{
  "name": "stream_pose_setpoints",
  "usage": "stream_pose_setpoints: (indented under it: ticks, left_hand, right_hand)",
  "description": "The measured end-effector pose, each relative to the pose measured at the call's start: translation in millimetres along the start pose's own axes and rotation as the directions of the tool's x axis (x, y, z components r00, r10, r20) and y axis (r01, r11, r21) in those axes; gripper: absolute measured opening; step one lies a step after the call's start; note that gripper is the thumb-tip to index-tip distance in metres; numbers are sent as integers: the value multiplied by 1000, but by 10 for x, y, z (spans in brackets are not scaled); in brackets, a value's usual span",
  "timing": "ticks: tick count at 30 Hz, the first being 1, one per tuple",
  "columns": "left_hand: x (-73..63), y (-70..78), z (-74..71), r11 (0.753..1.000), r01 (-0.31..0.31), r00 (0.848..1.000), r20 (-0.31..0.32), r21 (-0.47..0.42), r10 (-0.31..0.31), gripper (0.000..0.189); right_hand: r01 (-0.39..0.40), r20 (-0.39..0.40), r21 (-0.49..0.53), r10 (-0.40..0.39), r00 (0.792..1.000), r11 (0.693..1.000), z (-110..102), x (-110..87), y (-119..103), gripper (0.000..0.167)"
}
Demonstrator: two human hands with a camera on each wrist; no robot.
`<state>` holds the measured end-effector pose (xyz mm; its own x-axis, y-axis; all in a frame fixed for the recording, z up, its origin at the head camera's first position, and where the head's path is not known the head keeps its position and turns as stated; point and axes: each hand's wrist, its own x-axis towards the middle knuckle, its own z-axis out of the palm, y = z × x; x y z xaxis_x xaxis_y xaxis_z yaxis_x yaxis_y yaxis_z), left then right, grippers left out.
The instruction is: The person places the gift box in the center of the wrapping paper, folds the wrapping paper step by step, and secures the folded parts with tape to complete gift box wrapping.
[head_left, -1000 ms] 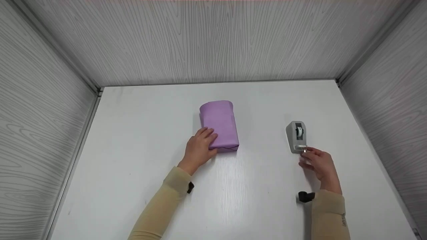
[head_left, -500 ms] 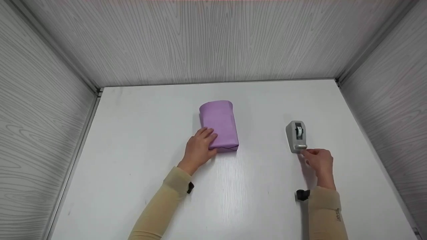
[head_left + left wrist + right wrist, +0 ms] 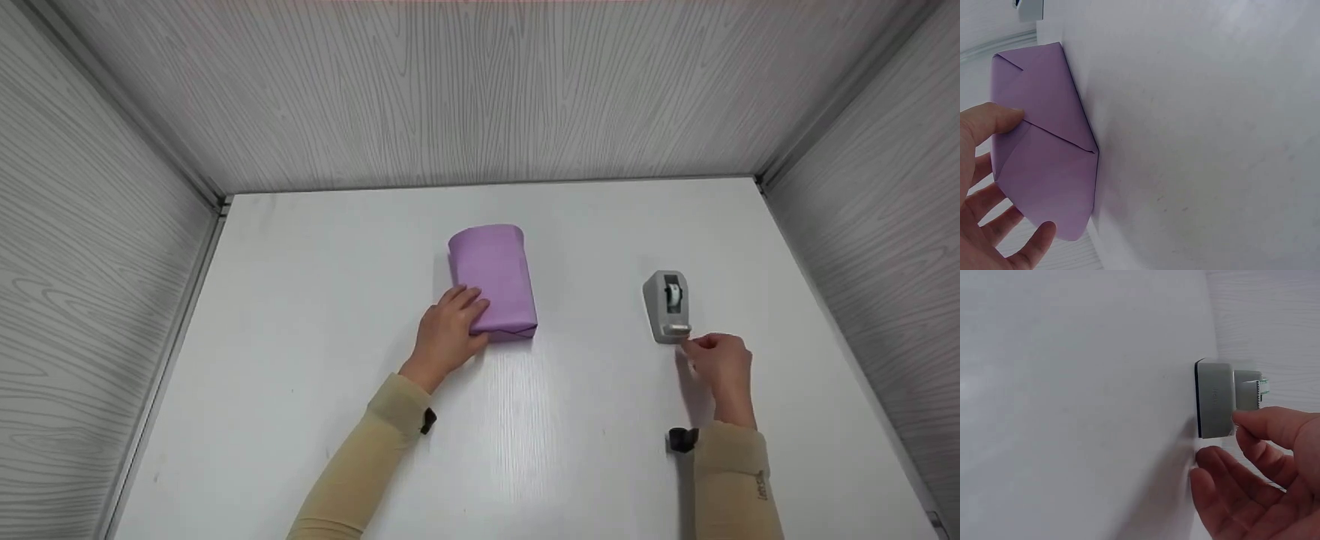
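A package in purple wrapping paper [image 3: 495, 277] lies on the white table, its folded end facing the person. My left hand [image 3: 448, 330] holds the near left corner of it. In the left wrist view the thumb presses the folded end [image 3: 1044, 112] while the fingers spread along the other side. To the right stands a grey tape dispenser [image 3: 666, 307] with a small roll inside. My right hand [image 3: 718, 364] is right at its front edge. Thumb and forefinger pinch a bit of clear tape [image 3: 1233, 431] below the toothed cutter [image 3: 1257, 394], with the other fingers loosely bent.
Wood-grain panels [image 3: 480, 90] enclose the table [image 3: 315, 277] at the back and on both sides. The dispenser stands apart from the package, with bare tabletop between them.
My right hand has shifted slightly and turned at the dispenser's front, and the tape seen at its fingertips earlier now hardly shows in the head view. The left hand and package stay put.
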<state>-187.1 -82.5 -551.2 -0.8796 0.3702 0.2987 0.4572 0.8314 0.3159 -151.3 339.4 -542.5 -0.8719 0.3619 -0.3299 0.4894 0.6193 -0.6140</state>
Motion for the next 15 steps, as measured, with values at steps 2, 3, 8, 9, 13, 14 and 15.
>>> stream_pose_setpoints:
  ticks: [2,3,8,9,13,14,15]
  left_hand:
    - [3,0,-2,1000,-1,1000,-5,-4,1,47]
    - [2,-1,-2,1000,-2,1000,-6,-5,2,47]
    - [-1,-5,-2,1000,-6,1000,-8,-7,6,47]
    - [-2,-6,-2,1000,-7,1000,-8,-7,6,47]
    - [-3,-10,1,1000,-8,1000,-6,-1,8,48]
    - [-2,-9,1,1000,-10,1000,-7,2,10,48]
    - [-1,-10,3,1000,-10,1000,-7,5,10,48]
  right_hand:
    - [-16,41,-13,17,999,1000,-25,-30,-28,37]
    - [-20,67,-21,22,998,1000,-38,-50,-45,38]
    - [33,181,-34,-26,983,999,-35,-166,-162,36]
    - [53,201,-26,-46,978,998,-18,-194,-193,36]
    - [135,273,23,-136,952,991,149,-319,-353,36]
    - [165,287,37,-169,943,986,213,-348,-395,35]
    - [196,299,52,-202,932,979,284,-376,-437,34]
